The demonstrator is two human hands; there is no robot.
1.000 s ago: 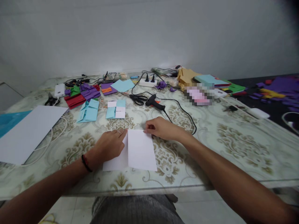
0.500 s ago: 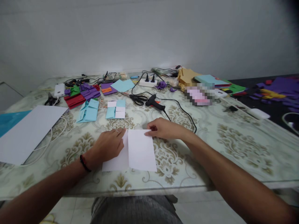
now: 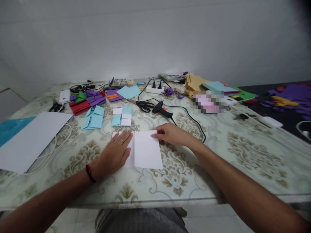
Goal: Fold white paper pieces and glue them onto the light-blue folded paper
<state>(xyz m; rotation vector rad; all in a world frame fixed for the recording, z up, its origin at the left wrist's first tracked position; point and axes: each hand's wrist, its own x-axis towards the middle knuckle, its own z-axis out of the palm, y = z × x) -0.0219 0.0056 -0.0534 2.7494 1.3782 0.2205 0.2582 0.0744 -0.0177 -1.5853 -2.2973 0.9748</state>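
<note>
A white sheet of paper (image 3: pixel 147 149) with an upright crease near its middle lies on the patterned table in front of me. My left hand (image 3: pixel 118 150) rests flat on its left part, fingers spread, a ring on one finger. At the sheet's top right corner, my right hand (image 3: pixel 165 133) pinches the edge between thumb and fingers. Just beyond are a folded blue-and-white paper piece (image 3: pixel 121 116) and a folded light blue piece (image 3: pixel 93 117).
A black glue gun (image 3: pixel 162 110) and black scissors (image 3: pixel 145 106) lie beyond the sheet. White paper (image 3: pixel 36 139) covers the left side, with a white cable beside it. A power strip (image 3: pixel 155 89) and coloured papers line the back.
My left hand has spread its fingers flatter over the left part of the sheet. The sheet's lower edge now lies farther from the table's front edge. My right hand keeps its pinch.
</note>
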